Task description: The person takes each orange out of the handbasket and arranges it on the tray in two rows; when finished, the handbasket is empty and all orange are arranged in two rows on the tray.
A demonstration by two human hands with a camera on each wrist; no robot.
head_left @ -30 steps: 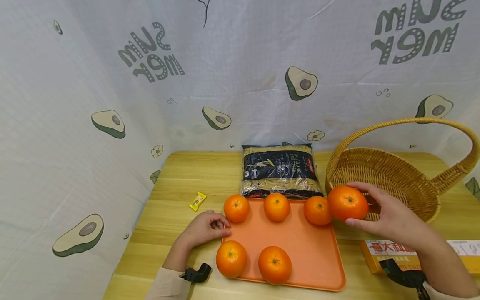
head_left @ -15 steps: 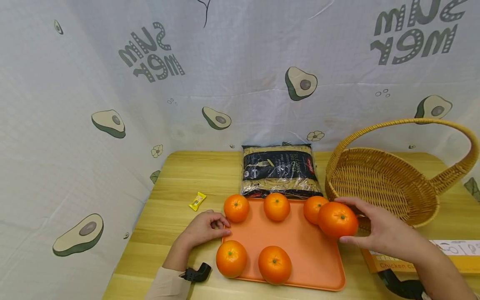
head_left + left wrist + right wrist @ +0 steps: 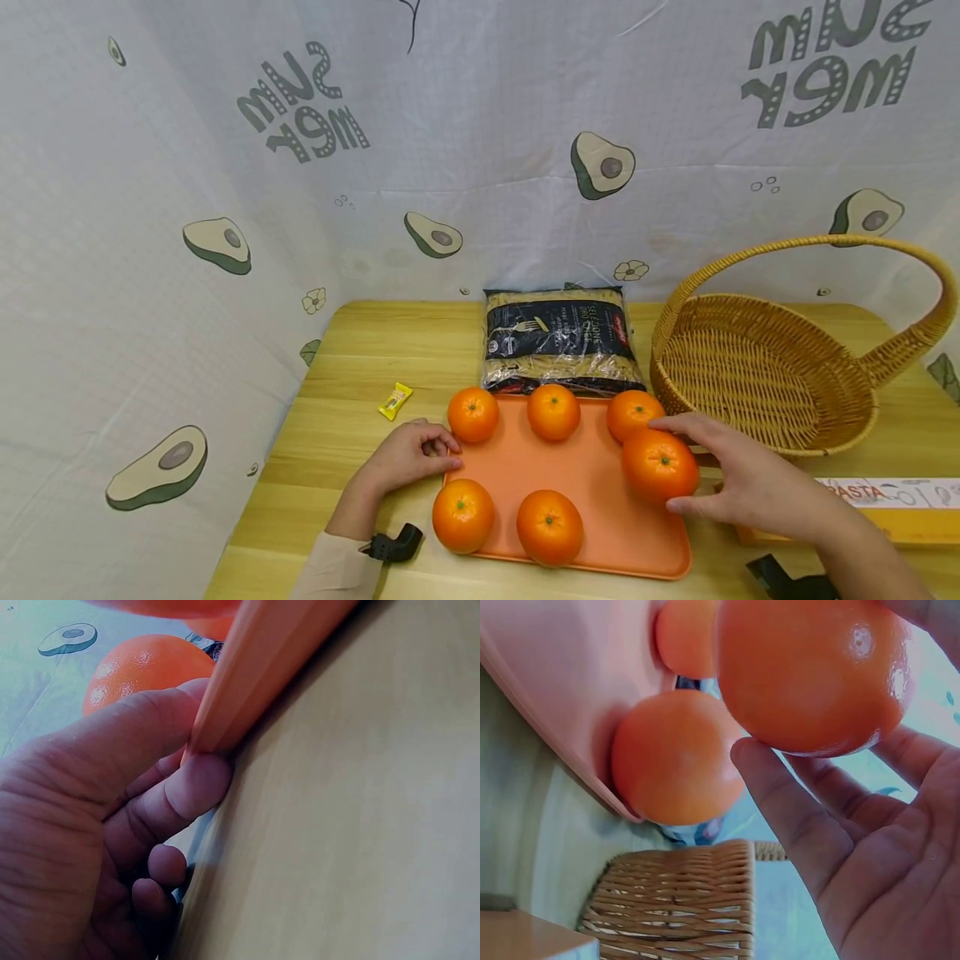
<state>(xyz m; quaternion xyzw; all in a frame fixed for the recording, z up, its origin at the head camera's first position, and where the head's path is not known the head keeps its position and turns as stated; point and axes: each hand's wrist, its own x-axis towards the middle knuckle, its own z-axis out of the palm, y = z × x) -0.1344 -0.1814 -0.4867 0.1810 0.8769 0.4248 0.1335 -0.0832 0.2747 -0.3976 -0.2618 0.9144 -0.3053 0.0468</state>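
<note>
In the head view an orange plastic tray (image 3: 592, 492) lies on the table with several oranges on it, two near its front edge and three along the back. My left hand (image 3: 408, 458) pinches the tray's left rim between thumb and index finger, as the left wrist view shows at the rim (image 3: 244, 675). Above the tray's right part, my right hand (image 3: 742, 475) grips an orange (image 3: 660, 464) between thumb and fingers. This held orange (image 3: 810, 675) appears raised over the tray in the right wrist view. Behind it sits the back right orange (image 3: 632, 412), partly covered.
A wicker basket (image 3: 750, 383) with a tall handle stands at the back right. A pasta bag (image 3: 558, 337) lies behind the tray. On the right is a yellow pasta box (image 3: 900, 508), partly behind my right arm. A small yellow wrapped candy (image 3: 395, 401) lies left.
My right hand has carried its orange from beside the basket leftward and toward me, over the tray. The left hand has stayed at the tray's rim.
</note>
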